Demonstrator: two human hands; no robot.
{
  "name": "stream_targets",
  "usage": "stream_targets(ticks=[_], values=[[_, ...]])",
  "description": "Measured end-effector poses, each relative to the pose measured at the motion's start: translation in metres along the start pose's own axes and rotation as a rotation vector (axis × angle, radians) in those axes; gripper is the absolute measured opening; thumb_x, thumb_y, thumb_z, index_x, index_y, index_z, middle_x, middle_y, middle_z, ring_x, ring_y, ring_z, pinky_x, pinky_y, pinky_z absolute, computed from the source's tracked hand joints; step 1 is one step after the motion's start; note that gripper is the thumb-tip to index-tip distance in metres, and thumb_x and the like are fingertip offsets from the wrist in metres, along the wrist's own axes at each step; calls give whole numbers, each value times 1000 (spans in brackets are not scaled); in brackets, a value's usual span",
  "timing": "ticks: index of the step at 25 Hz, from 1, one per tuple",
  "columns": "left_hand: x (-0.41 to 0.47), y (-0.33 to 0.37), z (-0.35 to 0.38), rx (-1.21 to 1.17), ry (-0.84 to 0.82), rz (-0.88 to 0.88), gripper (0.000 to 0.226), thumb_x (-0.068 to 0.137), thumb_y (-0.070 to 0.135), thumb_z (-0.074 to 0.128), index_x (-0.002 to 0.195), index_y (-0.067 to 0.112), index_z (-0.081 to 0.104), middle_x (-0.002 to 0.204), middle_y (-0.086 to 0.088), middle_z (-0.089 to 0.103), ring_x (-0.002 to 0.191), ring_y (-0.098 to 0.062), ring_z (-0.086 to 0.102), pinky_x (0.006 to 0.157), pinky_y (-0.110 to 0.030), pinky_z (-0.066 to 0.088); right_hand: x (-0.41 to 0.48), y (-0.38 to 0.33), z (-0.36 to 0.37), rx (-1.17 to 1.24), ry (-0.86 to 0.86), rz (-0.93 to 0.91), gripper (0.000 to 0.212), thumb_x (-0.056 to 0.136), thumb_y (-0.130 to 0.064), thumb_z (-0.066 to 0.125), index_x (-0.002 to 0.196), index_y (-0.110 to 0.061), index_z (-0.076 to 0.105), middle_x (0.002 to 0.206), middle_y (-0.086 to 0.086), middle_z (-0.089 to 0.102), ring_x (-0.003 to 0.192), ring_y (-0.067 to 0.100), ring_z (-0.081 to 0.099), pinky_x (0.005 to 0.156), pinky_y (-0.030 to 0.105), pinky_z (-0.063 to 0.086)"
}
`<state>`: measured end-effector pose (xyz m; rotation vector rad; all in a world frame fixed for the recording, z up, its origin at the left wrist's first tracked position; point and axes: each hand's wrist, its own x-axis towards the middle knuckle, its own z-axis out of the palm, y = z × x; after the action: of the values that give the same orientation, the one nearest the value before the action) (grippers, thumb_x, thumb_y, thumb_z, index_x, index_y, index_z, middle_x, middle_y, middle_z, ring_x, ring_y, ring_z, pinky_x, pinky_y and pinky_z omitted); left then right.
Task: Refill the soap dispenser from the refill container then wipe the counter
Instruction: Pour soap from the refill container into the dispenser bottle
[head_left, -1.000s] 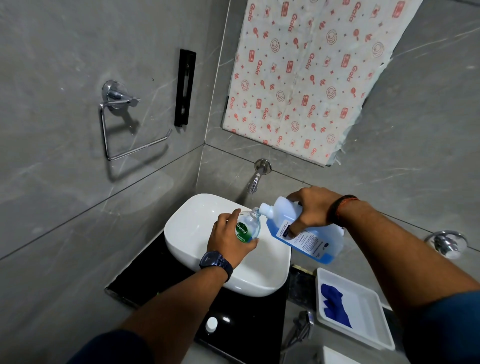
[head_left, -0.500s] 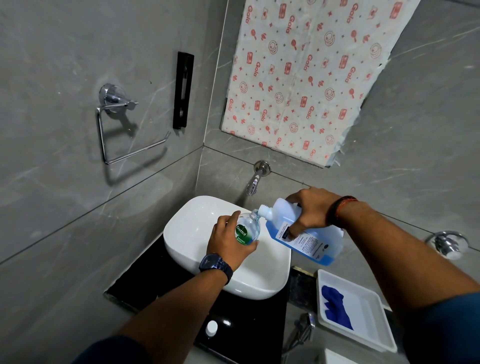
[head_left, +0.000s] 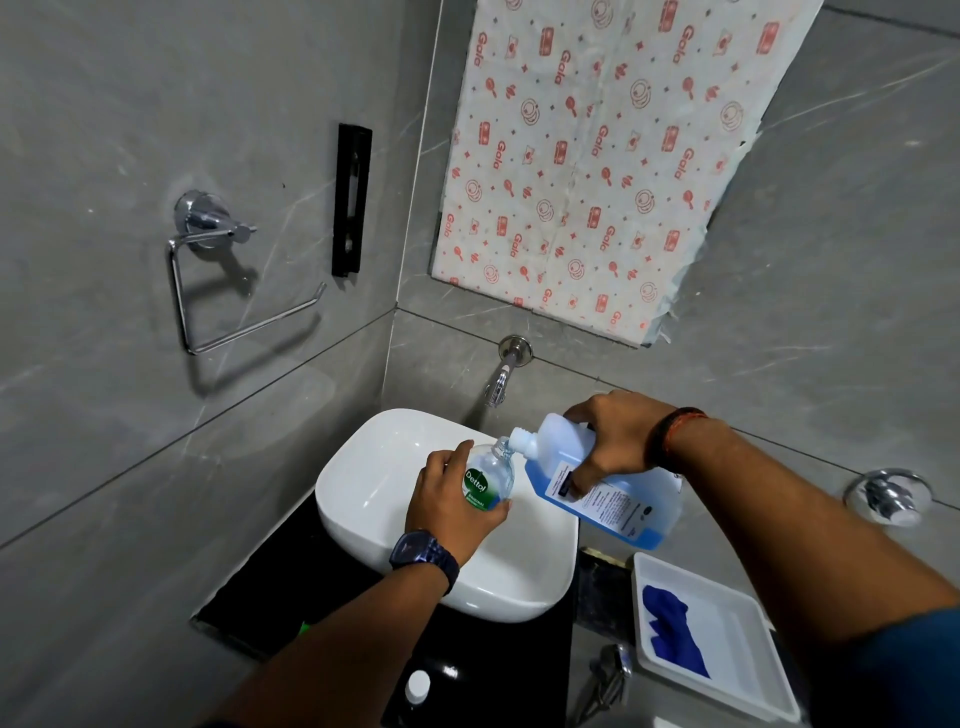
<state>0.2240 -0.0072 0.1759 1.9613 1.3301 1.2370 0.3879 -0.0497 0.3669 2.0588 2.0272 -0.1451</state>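
My left hand fingers wrap the Dettol dispenser over the basin; my right hand grips the tilted refill container, spout at its mouth. Overtilting risks spilling soap past the narrow neck.

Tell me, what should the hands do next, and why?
Probably keep the refill container tilted, spout at the soap dispenser mouth. The left hand steadies the dispenser over the sink, the right hand pours, and it looks only partly filled.
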Motion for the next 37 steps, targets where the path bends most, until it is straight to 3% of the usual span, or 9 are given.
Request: stream_targets(ticks=[6,10,23,37], values=[[2,1,1,-9,5,-1,82,54,41,84,125,23,49,114,-5,52,101,-24,54,85,-33,50,1,3,1,6,12,11,71,46,-69,75,106,-33,61,92,-5,68,78,15,61,64,28,48],[2,1,2,8,-2,-2,82,54,43,83,125,23,48,114,-5,52,101,-24,54,85,-32,49,2,3,1,17,0,15,71,48,-68,75,108,-33,60,96,-5,68,80,15,61,68,28,50],[0,1,3,-14,-5,-15,85,53,44,84,127,24,46,117,-4,51,104,-24,54,87,-33,49,-3,0,-2,22,-13,18,70,51,-67,76,109,-32,60,94,-5,66,79,16,61,59,24,42],[-5,4,-3,-25,-4,-15,84,53,42,84,126,24,47,116,-4,51,103,-24,54,85,-33,50,-7,-4,-3,-3,-1,24,76,45,-69,74,109,-30,60,98,-2,68,81,17,62,73,32,54]])
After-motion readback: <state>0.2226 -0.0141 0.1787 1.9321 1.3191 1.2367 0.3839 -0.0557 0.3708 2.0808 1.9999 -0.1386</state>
